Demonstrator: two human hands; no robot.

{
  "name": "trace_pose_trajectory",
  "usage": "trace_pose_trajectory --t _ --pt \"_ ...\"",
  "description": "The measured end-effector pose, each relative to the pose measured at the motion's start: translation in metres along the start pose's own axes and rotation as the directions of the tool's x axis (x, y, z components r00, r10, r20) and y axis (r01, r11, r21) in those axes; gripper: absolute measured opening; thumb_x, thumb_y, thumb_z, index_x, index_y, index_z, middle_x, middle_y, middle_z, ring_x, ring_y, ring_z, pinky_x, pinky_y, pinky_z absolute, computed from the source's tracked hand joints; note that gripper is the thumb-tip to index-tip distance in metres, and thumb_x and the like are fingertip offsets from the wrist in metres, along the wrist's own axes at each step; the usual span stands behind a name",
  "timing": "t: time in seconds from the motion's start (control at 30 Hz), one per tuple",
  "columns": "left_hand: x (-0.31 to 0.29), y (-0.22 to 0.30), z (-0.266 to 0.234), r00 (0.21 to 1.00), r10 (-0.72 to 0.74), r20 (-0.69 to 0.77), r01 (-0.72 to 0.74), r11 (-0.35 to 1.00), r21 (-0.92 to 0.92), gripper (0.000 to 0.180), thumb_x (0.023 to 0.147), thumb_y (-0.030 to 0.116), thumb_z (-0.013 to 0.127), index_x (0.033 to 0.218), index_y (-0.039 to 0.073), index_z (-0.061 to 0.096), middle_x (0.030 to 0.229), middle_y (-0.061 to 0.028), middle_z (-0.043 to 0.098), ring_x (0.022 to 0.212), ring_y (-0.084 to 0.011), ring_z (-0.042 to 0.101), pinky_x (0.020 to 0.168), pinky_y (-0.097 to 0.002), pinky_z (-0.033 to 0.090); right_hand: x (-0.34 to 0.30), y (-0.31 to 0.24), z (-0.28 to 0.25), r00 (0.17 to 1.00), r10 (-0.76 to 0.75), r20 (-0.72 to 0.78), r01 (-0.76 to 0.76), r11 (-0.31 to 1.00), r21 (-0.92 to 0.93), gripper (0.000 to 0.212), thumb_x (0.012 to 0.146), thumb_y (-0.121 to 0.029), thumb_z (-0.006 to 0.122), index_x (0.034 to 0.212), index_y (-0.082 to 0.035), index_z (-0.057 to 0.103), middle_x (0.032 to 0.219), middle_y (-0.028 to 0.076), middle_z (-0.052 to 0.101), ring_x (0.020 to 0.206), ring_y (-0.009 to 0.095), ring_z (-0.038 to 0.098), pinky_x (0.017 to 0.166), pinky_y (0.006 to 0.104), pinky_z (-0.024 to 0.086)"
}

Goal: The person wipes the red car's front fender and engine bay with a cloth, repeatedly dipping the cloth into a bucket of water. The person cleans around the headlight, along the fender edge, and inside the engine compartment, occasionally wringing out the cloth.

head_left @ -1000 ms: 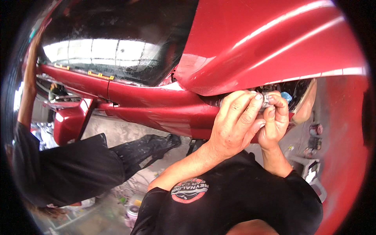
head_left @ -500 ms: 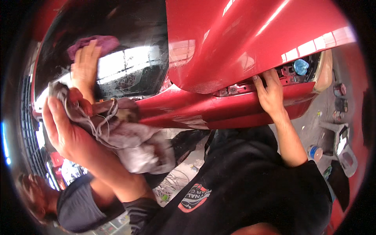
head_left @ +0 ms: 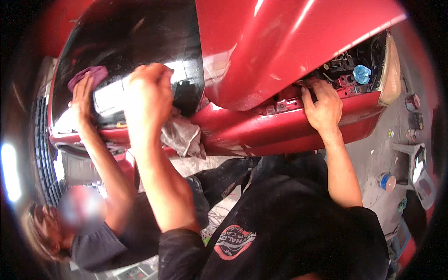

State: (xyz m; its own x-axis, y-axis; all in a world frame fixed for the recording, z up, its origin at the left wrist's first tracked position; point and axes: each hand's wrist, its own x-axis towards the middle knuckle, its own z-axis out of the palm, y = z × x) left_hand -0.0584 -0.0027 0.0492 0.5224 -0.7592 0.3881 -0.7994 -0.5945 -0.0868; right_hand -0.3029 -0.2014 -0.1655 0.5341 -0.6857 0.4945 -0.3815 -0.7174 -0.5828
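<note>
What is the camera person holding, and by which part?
I can't tell. The left hand is blurred near the grey cloth, its grip unclear. The right hand is at the edge of the red hood, with no clear hold.

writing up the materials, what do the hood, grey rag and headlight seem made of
Hood: probably painted metal, glossy red with bright reflections. Grey rag: likely cloth, matte, with soft folds. Headlight: perhaps plastic, hazy and yellowish; glass can't be ruled out.

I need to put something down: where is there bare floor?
Between the red panel and the blue-banded can, grey floor is mostly bare. Farther right is crowded with a grey stool and small containers; the engine bay, with parts.
</note>
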Motion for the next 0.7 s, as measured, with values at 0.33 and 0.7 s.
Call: trace_pose_trajectory --t 0.33,0.7 --pt "-0.024 0.007 0.076 0.802 -0.104 0.588 -0.045 0.971 0.233 0.022 0.083 0.013 0.061 0.099 0.006 0.073 0.099 -0.0267 0.071 0.097 -0.042 0.069 0.088 -0.0493 0.054 -0.003 0.017 0.002 0.994 -0.099 0.037 0.096 0.993 0.065 0.021 0.086 -0.026 0.063 0.08 -0.006 0.068 0.084 0.011 0.065 0.084 0.03 0.063 0.077 0.0435 0.05" --pt "-0.013 -0.001 0.065 0.594 -0.071 0.801 -0.12 0.977 0.176 0.024 0.087 0.02 0.065 0.108 0.019 0.078 0.099 -0.0176 0.074 0.097 -0.0353 0.07 0.09 -0.044 0.053 -0.003 0.025 0.008 0.991 -0.12 0.056 0.113 0.987 0.115 0.017 0.079 -0.026 0.065 0.072 -0.01 0.067 0.077 0.007 0.063 0.08 0.025 0.06 0.072 0.0392 0.046"
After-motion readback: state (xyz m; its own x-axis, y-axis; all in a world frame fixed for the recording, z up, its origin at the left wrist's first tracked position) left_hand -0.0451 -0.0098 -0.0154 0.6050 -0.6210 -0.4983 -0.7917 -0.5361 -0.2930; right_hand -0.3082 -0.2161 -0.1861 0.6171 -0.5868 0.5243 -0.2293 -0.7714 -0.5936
